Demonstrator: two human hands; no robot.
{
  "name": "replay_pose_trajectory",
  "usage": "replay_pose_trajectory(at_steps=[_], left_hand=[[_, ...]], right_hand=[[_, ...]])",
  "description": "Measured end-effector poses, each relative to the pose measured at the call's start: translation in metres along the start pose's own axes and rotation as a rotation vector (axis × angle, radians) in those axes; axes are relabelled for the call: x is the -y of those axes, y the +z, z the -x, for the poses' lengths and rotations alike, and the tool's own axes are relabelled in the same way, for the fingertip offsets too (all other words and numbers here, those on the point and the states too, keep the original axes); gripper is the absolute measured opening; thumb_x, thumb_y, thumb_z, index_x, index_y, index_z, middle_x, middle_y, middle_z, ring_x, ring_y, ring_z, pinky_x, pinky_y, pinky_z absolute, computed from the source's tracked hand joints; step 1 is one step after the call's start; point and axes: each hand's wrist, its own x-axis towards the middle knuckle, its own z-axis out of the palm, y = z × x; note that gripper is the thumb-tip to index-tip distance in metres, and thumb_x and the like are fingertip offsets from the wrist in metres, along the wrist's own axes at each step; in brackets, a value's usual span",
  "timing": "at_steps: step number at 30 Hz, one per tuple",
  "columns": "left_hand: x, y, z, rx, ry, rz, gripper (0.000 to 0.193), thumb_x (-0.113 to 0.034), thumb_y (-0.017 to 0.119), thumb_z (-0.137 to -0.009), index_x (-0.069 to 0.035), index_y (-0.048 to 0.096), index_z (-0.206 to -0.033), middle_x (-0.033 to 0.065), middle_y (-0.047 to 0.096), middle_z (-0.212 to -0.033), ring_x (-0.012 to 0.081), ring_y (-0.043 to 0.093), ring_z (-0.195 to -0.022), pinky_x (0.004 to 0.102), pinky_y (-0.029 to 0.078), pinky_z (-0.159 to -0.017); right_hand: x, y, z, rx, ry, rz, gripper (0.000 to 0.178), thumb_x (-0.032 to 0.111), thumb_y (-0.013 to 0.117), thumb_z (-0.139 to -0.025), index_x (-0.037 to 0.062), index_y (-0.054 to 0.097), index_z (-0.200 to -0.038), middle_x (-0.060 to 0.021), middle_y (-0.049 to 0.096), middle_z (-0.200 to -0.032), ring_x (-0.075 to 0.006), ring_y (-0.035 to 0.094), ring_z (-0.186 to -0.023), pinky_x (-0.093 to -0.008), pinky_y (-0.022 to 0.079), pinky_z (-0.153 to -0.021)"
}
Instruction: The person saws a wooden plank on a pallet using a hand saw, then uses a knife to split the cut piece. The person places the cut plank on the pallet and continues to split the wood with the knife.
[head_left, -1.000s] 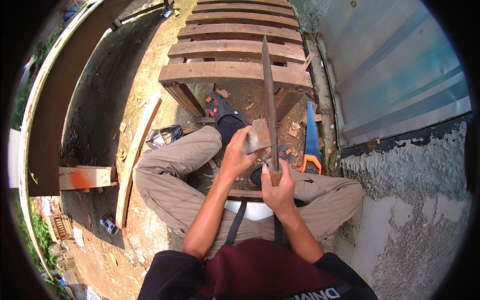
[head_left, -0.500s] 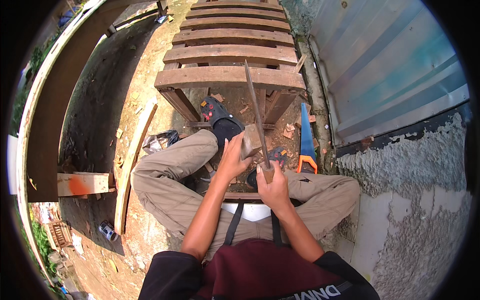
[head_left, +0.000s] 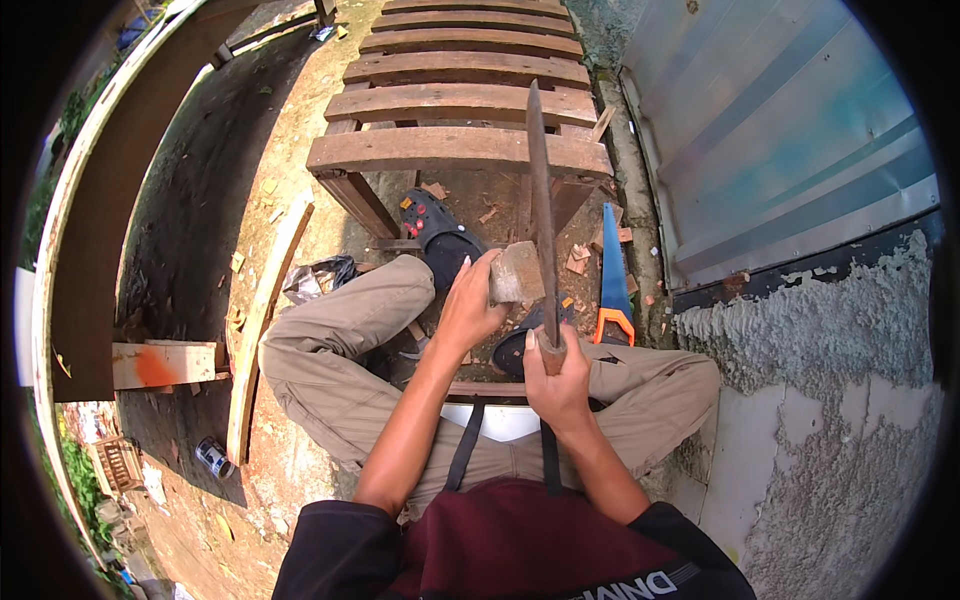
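Observation:
My right hand [head_left: 558, 382] is wrapped round the short wooden handle of a machete [head_left: 541, 190], whose long dark blade points up and away from me. In my left hand [head_left: 468, 312] is a blocky grey-tan whetstone [head_left: 517, 273], gripped from its left side with the fingers partly hidden behind it. The stone's broad face shows, and its right edge lies close beside the lower blade. I cannot tell whether they touch. Both hands are over the space between my bent knees.
A slatted wooden bench [head_left: 455, 150] stands ahead. On the ground at right lies a handsaw [head_left: 613, 265] with an orange handle, among wood chips, beside a corrugated metal sheet [head_left: 790, 140]. A long plank [head_left: 265, 335] and a can [head_left: 213, 458] lie at left.
The machete has swung from leaning left to nearly upright, its tip moving right and farther up. The whetstone has turned to show its broad face and shifted slightly right with my left hand.

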Motion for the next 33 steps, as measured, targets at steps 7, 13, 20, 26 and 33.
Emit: replay_pose_trajectory(at_steps=[7, 13, 20, 26, 33], left_hand=[[0.019, 0.012, -0.010, 0.029, -0.094, 0.155, 0.083, -0.010, 0.083, -0.068, -0.003, 0.045, -0.141, 0.0220, 0.063, -0.130, 0.0383, 0.059, -0.125, 0.0484, 0.042, -0.108], [-0.043, -0.023, -0.002, -0.091, 0.118, 0.153, 0.068, -0.001, 0.077, -0.068, 0.000, 0.054, -0.132, 0.0220, 0.066, -0.121, 0.0395, 0.064, -0.115, 0.0414, 0.051, -0.098], [0.021, 0.025, 0.003, -0.014, -0.016, 0.203, 0.071, -0.004, 0.080, -0.069, -0.003, 0.052, -0.135, 0.0218, 0.059, -0.131, 0.0406, 0.052, -0.130, 0.0490, 0.040, -0.108], [0.009, 0.013, 0.006, 0.015, 0.004, 0.132, 0.064, -0.008, 0.079, -0.070, -0.001, 0.055, -0.129, 0.0234, 0.064, -0.120, 0.0421, 0.060, -0.116, 0.0439, 0.048, -0.098], [-0.018, -0.005, 0.018, 0.081, 0.064, -0.027, 0.069, -0.004, 0.078, -0.068, -0.002, 0.052, -0.132, 0.0194, 0.063, -0.126, 0.0413, 0.056, -0.123, 0.0570, 0.036, -0.113]], right_hand=[[-0.022, 0.010, -0.020, -0.026, -0.017, 0.070, 0.013, 0.011, 0.067, -0.095, -0.0011, 0.062, -0.098, -0.0080, 0.063, -0.067, -0.0120, 0.061, -0.061, -0.0323, 0.048, -0.057], [0.046, -0.025, 0.002, 0.020, -0.033, 0.088, 0.017, 0.010, 0.069, -0.094, -0.0003, 0.059, -0.104, -0.0118, 0.067, -0.071, -0.0198, 0.071, -0.065, -0.0357, 0.052, -0.058], [-0.024, 0.010, 0.000, 0.052, -0.008, 0.125, 0.022, 0.011, 0.067, -0.093, -0.0024, 0.057, -0.106, -0.0223, 0.069, -0.077, -0.0385, 0.073, -0.074, -0.0430, 0.055, -0.063], [0.016, -0.010, 0.001, 0.035, 0.046, 0.132, 0.018, 0.012, 0.069, -0.093, -0.0005, 0.061, -0.102, -0.0156, 0.067, -0.073, -0.0257, 0.070, -0.064, -0.0375, 0.051, -0.060], [0.012, -0.018, 0.035, -0.002, 0.028, 0.082, 0.018, 0.009, 0.069, -0.092, 0.0000, 0.058, -0.102, -0.0125, 0.068, -0.074, -0.0213, 0.070, -0.064, -0.0352, 0.052, -0.058]])
